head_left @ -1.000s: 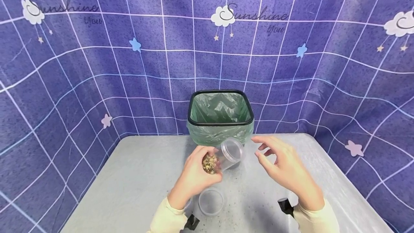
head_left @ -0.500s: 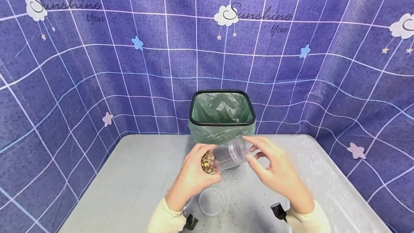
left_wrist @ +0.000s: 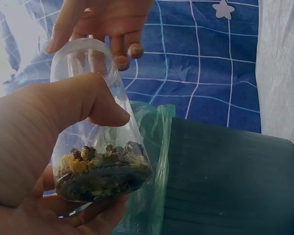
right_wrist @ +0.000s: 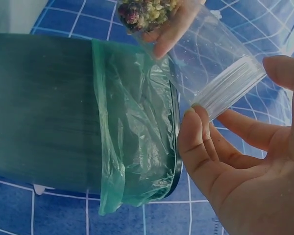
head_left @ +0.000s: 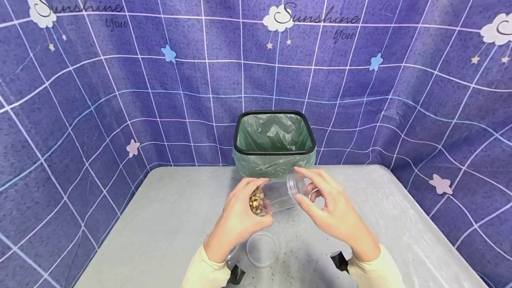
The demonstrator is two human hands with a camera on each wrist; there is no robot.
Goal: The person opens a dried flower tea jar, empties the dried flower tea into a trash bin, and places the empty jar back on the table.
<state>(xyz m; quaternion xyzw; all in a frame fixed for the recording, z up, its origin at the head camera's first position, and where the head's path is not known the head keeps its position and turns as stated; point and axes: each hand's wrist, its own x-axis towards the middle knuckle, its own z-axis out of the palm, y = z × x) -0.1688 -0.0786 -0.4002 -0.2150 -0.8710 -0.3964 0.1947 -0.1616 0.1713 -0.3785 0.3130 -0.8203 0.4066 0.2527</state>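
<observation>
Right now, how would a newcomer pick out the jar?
Find the green-lined bin at the far side of the grey table. Just in front, the left hand grips a clear jar, tilted over, with the right hand at its rim. Unlike the flat clear disc nearer the person, it's a cylinder with dried flower-like bits at its base.

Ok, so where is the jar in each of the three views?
Head: the jar lies tilted, slightly right of centre in the lower half.
Left wrist: the jar stands left of centre, mouth toward the top.
Right wrist: the jar slants across the upper right, mouth toward the lower right.
Shared landmark: the green-lined bin.
</observation>
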